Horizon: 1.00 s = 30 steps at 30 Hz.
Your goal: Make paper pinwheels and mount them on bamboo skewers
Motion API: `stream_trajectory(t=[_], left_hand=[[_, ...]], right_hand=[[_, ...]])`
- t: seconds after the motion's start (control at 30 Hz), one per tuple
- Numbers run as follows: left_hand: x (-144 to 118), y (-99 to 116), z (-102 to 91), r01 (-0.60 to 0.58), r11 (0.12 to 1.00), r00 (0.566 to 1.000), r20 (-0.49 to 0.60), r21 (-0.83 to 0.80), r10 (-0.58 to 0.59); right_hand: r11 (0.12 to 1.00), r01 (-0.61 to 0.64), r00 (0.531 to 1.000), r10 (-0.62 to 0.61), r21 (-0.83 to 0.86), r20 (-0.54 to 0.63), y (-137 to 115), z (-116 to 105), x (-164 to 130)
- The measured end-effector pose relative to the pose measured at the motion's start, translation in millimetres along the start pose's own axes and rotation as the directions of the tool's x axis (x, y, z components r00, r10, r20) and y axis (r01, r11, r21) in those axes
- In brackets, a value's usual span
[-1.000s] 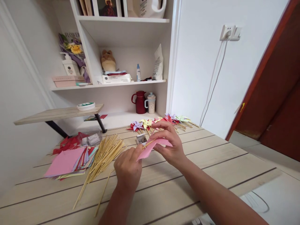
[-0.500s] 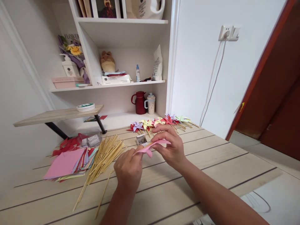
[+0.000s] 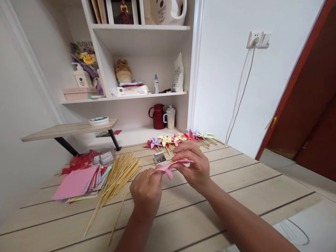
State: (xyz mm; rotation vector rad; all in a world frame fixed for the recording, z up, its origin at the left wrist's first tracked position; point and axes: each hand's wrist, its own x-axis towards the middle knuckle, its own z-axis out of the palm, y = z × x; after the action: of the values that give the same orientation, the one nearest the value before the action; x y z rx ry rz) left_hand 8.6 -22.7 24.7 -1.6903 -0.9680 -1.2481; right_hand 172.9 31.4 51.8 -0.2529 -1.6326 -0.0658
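In the head view, at the centre of the frame, the left hand [image 3: 146, 191] and the right hand [image 3: 193, 167] both pinched a pink paper [image 3: 170, 166] above the desk [image 3: 236, 182], folding its corners to the middle; next they seemed to need a bamboo stick [image 3: 115, 176]

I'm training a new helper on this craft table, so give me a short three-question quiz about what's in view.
1. True or false: both the left hand and the right hand hold the pink paper.
2. Which lies nearest the wooden sticks? A) red jug B) stack of coloured paper C) wall socket
3. Fill in: the finished pinwheels lie at the table's ____ edge, below the shelves.

Key: 1 true; 2 B; 3 far.
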Motion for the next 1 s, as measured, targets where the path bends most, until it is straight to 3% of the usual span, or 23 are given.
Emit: stream_trajectory(t=[0.2,0.43,0.6,0.83,0.93,1.0], left_hand=[[-2.3,-0.3,0.2,0.011,0.999,1.000,0.010,0.031,-0.011],[-8.4,-0.5,8.9,0.132,0.984,0.988,0.098,-0.123,-0.120],[-9.0,-4.3,11.0,0.156,0.985,0.979,0.141,-0.076,-0.144],[-14.3,-9.3,14.0,0.182,0.979,0.978,0.122,-0.091,-0.170],[-18.8,-6.9,17.2,0.325,0.917,0.933,0.235,-0.232,-0.271],[-19.0,-3.3,18.3,0.487,0.811,0.858,0.351,-0.325,-0.375]], right_hand=[[0.999,0.019,1.000,-0.018,-0.036,0.005,-1.1,-0.5,1.8],[0.982,0.122,0.992,-0.125,-0.141,-0.010,3.1,-3.1,4.5],[0.971,0.177,0.983,-0.183,-0.160,-0.026,4.5,-5.2,5.7],[0.973,0.160,0.986,-0.164,-0.167,-0.011,6.6,-5.4,4.7],[0.978,0.098,0.995,-0.092,-0.185,0.038,11.7,-5.6,1.4],[0.982,0.059,0.997,-0.048,-0.178,0.065,15.2,-6.0,-1.0]])
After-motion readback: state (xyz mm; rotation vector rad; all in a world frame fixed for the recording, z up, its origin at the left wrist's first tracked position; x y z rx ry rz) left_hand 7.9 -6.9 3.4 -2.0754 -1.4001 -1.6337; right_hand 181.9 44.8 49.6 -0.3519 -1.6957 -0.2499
